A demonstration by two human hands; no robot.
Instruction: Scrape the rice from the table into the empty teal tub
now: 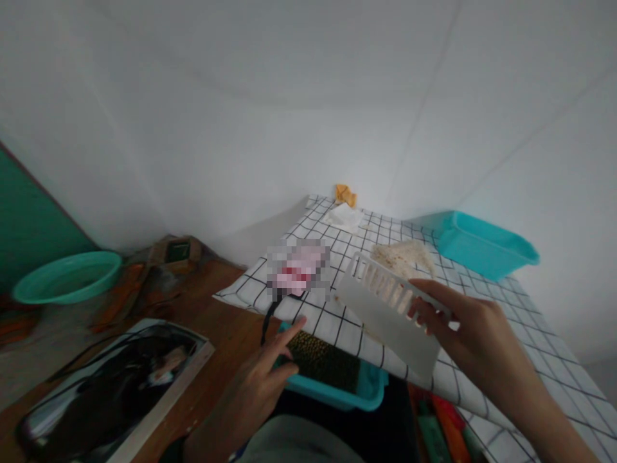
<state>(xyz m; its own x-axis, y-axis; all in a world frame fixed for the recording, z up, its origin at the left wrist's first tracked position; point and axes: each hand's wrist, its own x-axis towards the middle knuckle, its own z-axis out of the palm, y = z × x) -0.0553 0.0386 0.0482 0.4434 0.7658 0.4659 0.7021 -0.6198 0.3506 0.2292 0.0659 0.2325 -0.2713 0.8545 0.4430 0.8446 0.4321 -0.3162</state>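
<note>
In my right hand (456,318) is a white slotted plastic panel (385,315), tilted above the checked cloth. The fingers close over its slotted right edge, some passing into the openings. My left hand (260,382) is over the left end of a turquoise tray (337,394), index finger stretched out and thumb apart. Small green and brown grains, like mung beans, lie in the tray, which sits low at the table's near edge. Whether the left fingers touch its rim I cannot tell. Behind the panel, a beige lumpy heap (405,255) is partly hidden.
A checked cloth (318,321) covers the table. On it are a blurred pink item (299,270), a white tissue (344,218), a yellow cloth (346,195) and a turquoise basin (486,247). To the left are a green basin (67,276) and a picture-covered box (135,386).
</note>
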